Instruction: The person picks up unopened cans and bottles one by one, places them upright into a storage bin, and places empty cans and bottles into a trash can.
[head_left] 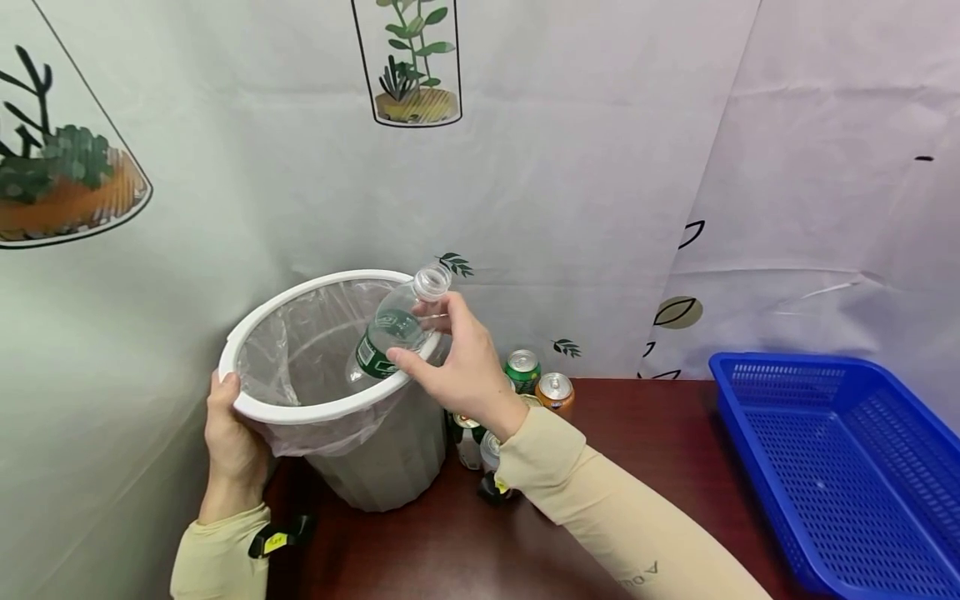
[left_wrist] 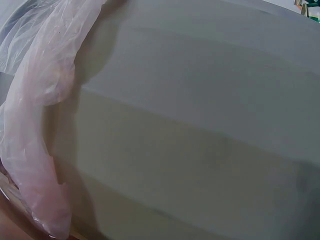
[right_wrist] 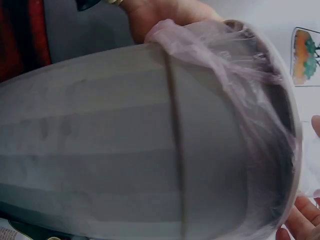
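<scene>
A grey trash can with a white rim tilts on the table, lined with a thin pinkish plastic bag. My left hand grips its left side, thumb up at the rim. In my right hand is a clear plastic bottle with a green label, held between thumb and fingers. The bottle leans over the right part of the rim, its uncapped neck up and its base inside the mouth. The can wall fills the left wrist view; in the right wrist view, right-hand fingers show beyond the rim.
Several drink cans, among them a green can and an orange can, stand right of the trash can, partly behind my right arm. A blue plastic basket sits at the table's right. A printed curtain hangs behind.
</scene>
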